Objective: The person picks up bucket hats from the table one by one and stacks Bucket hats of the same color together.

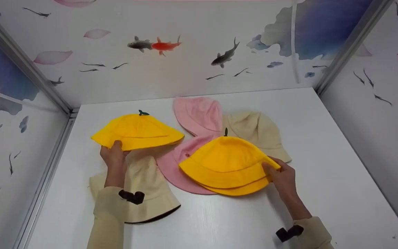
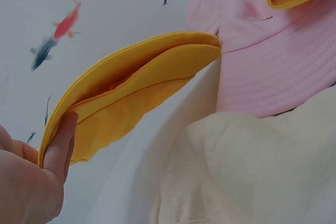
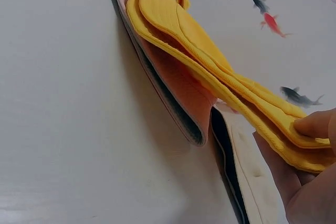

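A yellow bucket hat (image 1: 138, 129) with a green sprout on top is pinched at its brim by my left hand (image 1: 114, 157), thumb on the outside. In the left wrist view the underside of this yellow hat (image 2: 126, 80) shows, with fingers beneath the brim. My right hand (image 1: 282, 176) pinches the right brim of another yellow bucket hat (image 1: 226, 159), also with a sprout. Its brim shows two layers in the right wrist view (image 3: 210, 77). Below it lies a pink hat (image 1: 171, 169) with a small red mark, partly covered.
Another pink hat (image 1: 199, 114) lies at the back middle, beside a beige hat (image 1: 257, 131). A second beige hat (image 1: 147, 193) lies at the front left, partly behind my left forearm. Printed panels (image 1: 185, 76) wall the white table (image 1: 323, 180) at the back and sides.
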### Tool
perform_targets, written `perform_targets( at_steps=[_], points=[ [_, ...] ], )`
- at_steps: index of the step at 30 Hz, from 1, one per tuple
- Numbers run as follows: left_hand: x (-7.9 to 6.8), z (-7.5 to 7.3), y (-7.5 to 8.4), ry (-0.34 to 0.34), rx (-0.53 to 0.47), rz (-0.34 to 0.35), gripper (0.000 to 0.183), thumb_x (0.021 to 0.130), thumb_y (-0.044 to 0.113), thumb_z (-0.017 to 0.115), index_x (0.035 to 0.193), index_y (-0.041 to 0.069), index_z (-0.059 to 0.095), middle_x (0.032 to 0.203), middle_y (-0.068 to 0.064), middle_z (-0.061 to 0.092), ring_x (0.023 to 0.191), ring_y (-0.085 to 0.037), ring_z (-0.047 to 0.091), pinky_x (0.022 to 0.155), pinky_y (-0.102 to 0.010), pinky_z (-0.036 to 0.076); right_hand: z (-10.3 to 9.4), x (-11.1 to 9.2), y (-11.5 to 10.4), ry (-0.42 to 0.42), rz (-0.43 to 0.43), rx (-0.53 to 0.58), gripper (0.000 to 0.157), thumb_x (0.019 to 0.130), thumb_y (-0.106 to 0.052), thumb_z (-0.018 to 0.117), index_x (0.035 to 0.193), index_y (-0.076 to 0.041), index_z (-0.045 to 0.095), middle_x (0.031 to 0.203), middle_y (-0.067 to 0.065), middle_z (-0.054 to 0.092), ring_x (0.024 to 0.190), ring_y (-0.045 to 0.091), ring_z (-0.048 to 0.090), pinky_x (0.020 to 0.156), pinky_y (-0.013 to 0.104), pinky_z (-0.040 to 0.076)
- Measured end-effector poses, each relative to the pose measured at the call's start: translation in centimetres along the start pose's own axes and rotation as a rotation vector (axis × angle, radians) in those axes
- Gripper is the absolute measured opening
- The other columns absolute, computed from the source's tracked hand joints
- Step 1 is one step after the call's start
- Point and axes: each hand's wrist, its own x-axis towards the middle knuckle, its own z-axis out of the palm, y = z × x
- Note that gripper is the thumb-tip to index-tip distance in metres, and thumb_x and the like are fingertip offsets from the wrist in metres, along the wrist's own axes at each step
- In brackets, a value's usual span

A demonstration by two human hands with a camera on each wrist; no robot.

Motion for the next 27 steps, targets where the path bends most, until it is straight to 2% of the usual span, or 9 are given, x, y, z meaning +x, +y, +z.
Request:
perform_targets(
  at_steps=[5, 9, 12, 18, 23, 27],
  points=[
    [-1.0, 0.4, 0.2, 0.010, -0.083, 0.021, 0.052, 0.102, 0.009, 0.041, 0.154, 0.015, 0.034, 0.114, 0.005, 0.050, 0.098, -0.013, 0.057, 0.073, -0.020, 0.059, -0.1, 0.1, 0.1, -0.004, 0.005, -0.007, 0.059, 0.094, -0.046, 0.066, 0.142, -0.012, 0.056, 0.124, 0.011, 0.062, 0.087, 0.015, 0.058, 0.073, 0.016, 0.055],
    [-1.5, 0.7, 0.2, 0.022, -0.104, 0.059, 0.051, 0.102, 0.009, 0.041, 0.153, 0.016, 0.035, 0.115, 0.005, 0.051, 0.100, -0.014, 0.057, 0.073, -0.021, 0.060, -0.1, 0.1, 0.2, 0.002, 0.010, 0.012, 0.056, 0.095, -0.043, 0.066, 0.141, -0.013, 0.057, 0.120, 0.009, 0.062, 0.084, 0.014, 0.058, 0.072, 0.017, 0.055],
    [-1.9, 0.9, 0.4, 0.041, -0.112, 0.073, 0.051, 0.103, 0.010, 0.042, 0.153, 0.015, 0.035, 0.116, 0.005, 0.051, 0.100, -0.015, 0.058, 0.073, -0.020, 0.060, -0.1, 0.1, 0.2, -0.002, 0.021, 0.005, 0.059, 0.094, -0.045, 0.066, 0.142, -0.013, 0.056, 0.123, 0.010, 0.061, 0.086, 0.014, 0.058, 0.073, 0.016, 0.055],
    [-2.8, 1.4, 1.0, 0.041, -0.229, 0.033, 0.049, 0.103, 0.008, 0.044, 0.151, 0.014, 0.037, 0.119, 0.003, 0.053, 0.106, -0.016, 0.057, 0.076, -0.021, 0.060, -0.1, 0.2, 0.3, 0.002, 0.023, -0.007, 0.058, 0.095, -0.046, 0.065, 0.142, -0.013, 0.056, 0.125, 0.011, 0.061, 0.087, 0.014, 0.057, 0.072, 0.017, 0.054],
    [-3.5, 1.7, 1.2, -0.013, -0.347, 0.000, 0.046, 0.103, 0.005, 0.043, 0.148, 0.010, 0.039, 0.119, -0.001, 0.053, 0.106, -0.019, 0.055, 0.074, -0.023, 0.061, 0.0, 0.2, 0.2, 0.015, 0.030, 0.010, 0.057, 0.095, -0.047, 0.064, 0.141, -0.013, 0.058, 0.117, 0.006, 0.062, 0.084, 0.013, 0.056, 0.070, 0.017, 0.054],
    [-4.0, 1.9, 1.0, -0.055, -0.398, -0.032, 0.045, 0.103, 0.004, 0.043, 0.148, 0.008, 0.038, 0.120, -0.002, 0.052, 0.107, -0.020, 0.054, 0.075, -0.025, 0.061, 0.0, 0.1, 0.1, 0.013, 0.049, 0.037, 0.061, 0.094, -0.051, 0.062, 0.140, -0.012, 0.058, 0.122, 0.007, 0.062, 0.084, 0.010, 0.056, 0.070, 0.016, 0.054]
  ],
)
